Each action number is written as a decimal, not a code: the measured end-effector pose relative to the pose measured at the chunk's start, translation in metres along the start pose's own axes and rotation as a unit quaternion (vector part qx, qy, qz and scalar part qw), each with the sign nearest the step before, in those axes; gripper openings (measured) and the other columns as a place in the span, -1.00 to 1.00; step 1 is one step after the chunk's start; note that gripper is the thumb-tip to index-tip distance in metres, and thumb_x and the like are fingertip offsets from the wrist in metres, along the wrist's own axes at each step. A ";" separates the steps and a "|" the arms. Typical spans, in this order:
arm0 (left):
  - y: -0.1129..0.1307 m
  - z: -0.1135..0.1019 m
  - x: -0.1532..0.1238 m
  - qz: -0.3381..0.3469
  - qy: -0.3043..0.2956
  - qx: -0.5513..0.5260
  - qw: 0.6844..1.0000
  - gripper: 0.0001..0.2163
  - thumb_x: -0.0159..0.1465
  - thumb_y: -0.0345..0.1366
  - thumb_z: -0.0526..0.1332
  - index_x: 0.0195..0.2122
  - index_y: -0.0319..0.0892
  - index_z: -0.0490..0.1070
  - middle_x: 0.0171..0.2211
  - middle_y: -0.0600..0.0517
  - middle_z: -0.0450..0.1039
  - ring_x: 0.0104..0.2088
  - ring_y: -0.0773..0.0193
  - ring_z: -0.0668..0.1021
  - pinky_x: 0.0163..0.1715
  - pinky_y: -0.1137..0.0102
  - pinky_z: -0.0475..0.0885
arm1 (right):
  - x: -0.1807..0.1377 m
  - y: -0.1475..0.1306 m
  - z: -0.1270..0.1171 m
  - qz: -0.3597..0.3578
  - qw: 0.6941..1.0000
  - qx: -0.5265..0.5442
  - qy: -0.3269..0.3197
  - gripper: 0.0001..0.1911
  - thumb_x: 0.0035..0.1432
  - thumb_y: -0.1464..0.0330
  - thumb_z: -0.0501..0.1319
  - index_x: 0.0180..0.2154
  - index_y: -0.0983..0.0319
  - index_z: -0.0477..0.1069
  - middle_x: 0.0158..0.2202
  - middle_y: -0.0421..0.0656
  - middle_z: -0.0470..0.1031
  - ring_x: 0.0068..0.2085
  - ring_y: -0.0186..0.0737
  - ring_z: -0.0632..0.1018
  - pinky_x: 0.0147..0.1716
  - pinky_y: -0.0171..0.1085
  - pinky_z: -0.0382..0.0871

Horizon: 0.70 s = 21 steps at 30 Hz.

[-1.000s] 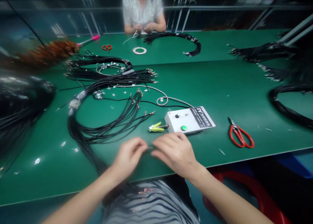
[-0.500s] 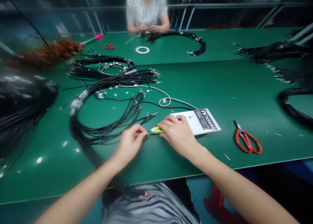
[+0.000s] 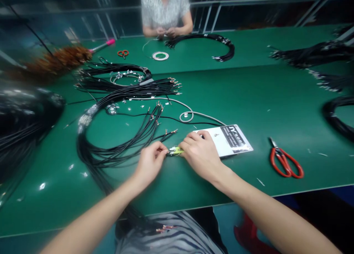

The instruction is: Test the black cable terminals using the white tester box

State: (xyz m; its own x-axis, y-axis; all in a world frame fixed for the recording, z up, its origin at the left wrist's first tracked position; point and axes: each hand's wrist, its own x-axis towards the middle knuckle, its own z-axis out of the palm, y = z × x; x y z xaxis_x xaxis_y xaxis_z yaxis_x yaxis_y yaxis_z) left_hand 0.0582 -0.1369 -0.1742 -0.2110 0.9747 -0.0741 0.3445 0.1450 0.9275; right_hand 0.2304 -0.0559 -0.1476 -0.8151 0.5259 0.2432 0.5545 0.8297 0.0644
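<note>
My left hand [image 3: 151,161] is closed in a pinch, with the thin end of a black wire [image 3: 167,153] at its fingertips. That end meets the pale tip of a small yellow-green tool [image 3: 178,150]. Fingers of my right hand [image 3: 200,150] curl over the tool and hide most of it; its exact kind cannot be made out. Under and beside that hand lies a flat white device [image 3: 225,147] with a dark "JY" label, and a grey cable [image 3: 206,115] runs up to its back edge. A bundle of black wires [image 3: 110,154] with bared copper ends curves left of my hands.
Red-handled cutters [image 3: 286,163] lie on the green table [image 3: 243,99] at right. More black cable bundles [image 3: 340,115] are at the right edge and in a plastic-covered heap [image 3: 27,121] at left. Across the table sits another person [image 3: 166,10] near a white ring [image 3: 160,56].
The view has shifted slightly. My left hand and the wire stay close to the tool's tip, and more of the tip shows between my hands. Both grips look the same.
</note>
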 end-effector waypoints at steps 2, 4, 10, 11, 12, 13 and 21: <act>-0.001 0.001 0.001 -0.002 -0.001 -0.007 1.000 -0.89 0.26 -0.33 0.18 -0.41 -0.19 0.41 -0.48 0.07 0.45 -0.46 0.30 0.50 -0.44 0.47 0.32 | 0.000 -0.001 -0.001 0.003 1.000 0.004 -0.001 -0.80 0.26 0.41 0.25 -0.45 0.19 0.40 -0.42 -0.20 0.53 -0.21 -0.13 0.41 -0.14 -0.08 0.05; -0.001 0.002 0.002 -0.007 -0.001 -0.019 1.000 -0.89 0.25 -0.33 0.19 -0.41 -0.19 0.41 -0.48 0.07 0.46 -0.45 0.30 0.50 -0.43 0.47 0.33 | 0.000 -0.001 -0.001 0.006 1.000 0.007 -0.006 -0.81 0.26 0.43 0.23 -0.44 0.19 0.40 -0.41 -0.18 0.54 -0.21 -0.12 0.41 -0.14 -0.07 0.04; -0.001 0.002 0.004 -0.018 -0.004 -0.043 0.999 -0.88 0.23 -0.29 0.21 -0.42 -0.20 0.42 -0.50 0.06 0.44 -0.47 0.30 0.49 -0.45 0.47 0.33 | -0.002 -0.002 -0.001 0.008 1.000 0.013 -0.014 -0.86 0.22 0.45 0.26 -0.42 0.21 0.40 -0.38 -0.15 0.54 -0.17 -0.07 0.43 -0.12 -0.05 0.04; -0.001 0.002 0.004 -0.018 -0.005 -0.046 0.999 -0.87 0.22 -0.28 0.21 -0.43 -0.20 0.41 -0.50 0.06 0.44 -0.48 0.30 0.49 -0.46 0.47 0.33 | -0.002 -0.003 -0.001 0.009 1.000 0.016 -0.015 -0.87 0.21 0.45 0.26 -0.40 0.22 0.41 -0.36 -0.15 0.55 -0.16 -0.07 0.44 -0.12 -0.04 0.04; -0.001 0.002 0.004 -0.018 -0.006 -0.049 0.999 -0.87 0.21 -0.27 0.21 -0.43 -0.20 0.41 -0.51 0.06 0.44 -0.48 0.30 0.49 -0.46 0.47 0.33 | -0.001 -0.004 -0.002 0.011 1.000 0.017 -0.016 -0.89 0.20 0.45 0.27 -0.39 0.22 0.42 -0.35 -0.14 0.56 -0.15 -0.06 0.45 -0.11 -0.04 0.05; -0.001 0.002 0.005 -0.018 -0.007 -0.051 0.999 -0.87 0.21 -0.26 0.22 -0.43 -0.20 0.41 -0.51 0.06 0.44 -0.48 0.30 0.49 -0.46 0.47 0.33 | -0.001 -0.004 -0.002 0.013 1.000 0.020 -0.017 -0.91 0.20 0.45 0.28 -0.37 0.22 0.42 -0.33 -0.14 0.57 -0.14 -0.06 0.45 -0.10 -0.03 0.06; -0.004 0.002 0.005 -0.008 -0.009 -0.050 0.999 -0.85 0.22 -0.26 0.22 -0.42 -0.22 0.42 -0.50 0.05 0.44 -0.48 0.30 0.49 -0.47 0.47 0.33 | -0.044 0.010 -0.028 0.085 0.978 0.122 0.145 -0.82 0.26 0.37 0.25 -0.08 0.16 0.44 -0.03 -0.13 0.60 0.04 -0.04 0.51 0.04 -0.02 0.17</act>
State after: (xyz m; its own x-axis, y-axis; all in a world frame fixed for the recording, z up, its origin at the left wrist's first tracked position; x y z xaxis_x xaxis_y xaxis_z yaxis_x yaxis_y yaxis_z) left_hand 0.0572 -0.1319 -0.1788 -0.1994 0.9753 -0.0949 0.2472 0.1438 0.9582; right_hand 0.2761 -0.0759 -0.1302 -0.6137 0.6140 0.4964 0.5926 0.7736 -0.2242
